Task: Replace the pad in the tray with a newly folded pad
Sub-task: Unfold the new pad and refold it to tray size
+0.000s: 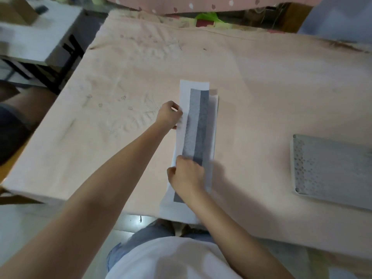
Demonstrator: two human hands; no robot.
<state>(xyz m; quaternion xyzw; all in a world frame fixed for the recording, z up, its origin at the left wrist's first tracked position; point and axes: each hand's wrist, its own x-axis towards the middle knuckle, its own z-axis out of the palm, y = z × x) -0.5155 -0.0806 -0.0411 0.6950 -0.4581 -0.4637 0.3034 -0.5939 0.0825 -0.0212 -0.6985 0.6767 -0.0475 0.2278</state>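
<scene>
1. Far left of the pad, a white side table (36, 37) stands beyond the corner of the main table (261, 81), which is draped in a pale pink cloth with faint embroidered flowers.
2. The left hand (169, 114) sits at the pad's left edge, about a third of the way down from its far end. Its fingers (178, 108) are curled and pinch the white margin there.
3. The pad (198, 125) is the landmark: a long, narrow strip, white at the borders with a grey band down the middle, lying on the table and running away from the person. It is folded lengthwise, with a white layer showing along its right side. Its near end reaches the table's front edge.
4. The right hand (188, 177) lies on the near part of the pad, with its fingers curled over the left margin and grey band, gripping the material. How many layers it holds I cannot tell.
5. Well to the right of the pad, a grey metal tray (330, 168) with a perforated surface lies flat on the table, partly cut off by the picture's edge. It is apart from the pad and both hands.
6. Beyond the pad's far end, past the table, hangs a pink fabric with white spots (201, 4).
</scene>
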